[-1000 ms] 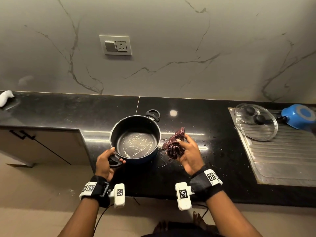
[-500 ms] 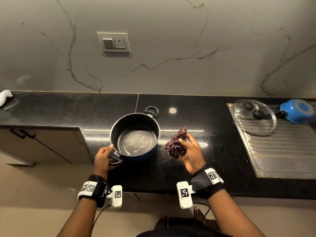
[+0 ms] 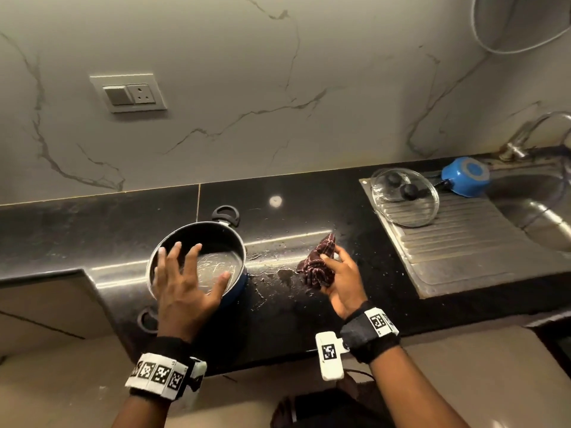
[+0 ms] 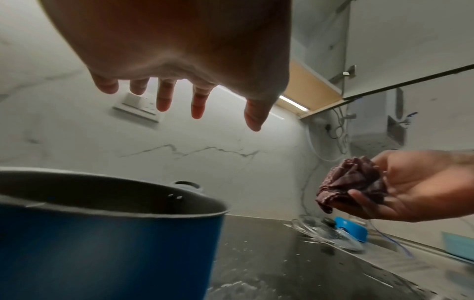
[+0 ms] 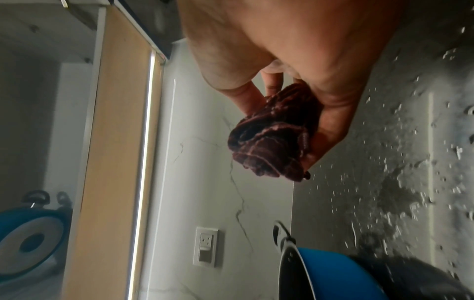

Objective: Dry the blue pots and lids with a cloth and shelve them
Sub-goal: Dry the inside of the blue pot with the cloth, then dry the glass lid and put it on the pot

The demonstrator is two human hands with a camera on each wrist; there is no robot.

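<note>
Black polished stone makes up the surface (image 3: 309,319), which is speckled with water drops and a small puddle between the two hands. On it stands the large blue pot (image 3: 216,242), upright, dark and scratched inside, with one black loop handle (image 3: 225,214) at its far rim and another at the near edge. The left hand (image 3: 182,282) hovers over the pot's mouth with fingers spread and straight, holding nothing; in the left wrist view it hangs clear above the rim, not touching. The right hand (image 3: 340,276) bunches the dark red checked cloth (image 3: 318,264) in curled fingers and thumb, just beside the pot to the right, lifted off the wet stone.

Well apart on the ribbed steel draining board (image 3: 463,257) lie a glass lid (image 3: 404,197) with a black knob and, touching its far side, a small blue saucepan (image 3: 465,177) turned bottom up.

The pot looks like rigid metal with some heft, and its painted wall is probably slick while wet, so the loop handles seem the safest places to hold; pinching the rim would also steady it while the cloth wipes inside. The cloth is soft and limp and will take whatever shape the hand presses it into. The glass lid is the fragile piece, best lifted by its knob and kept from knocking steel or stone.
</note>
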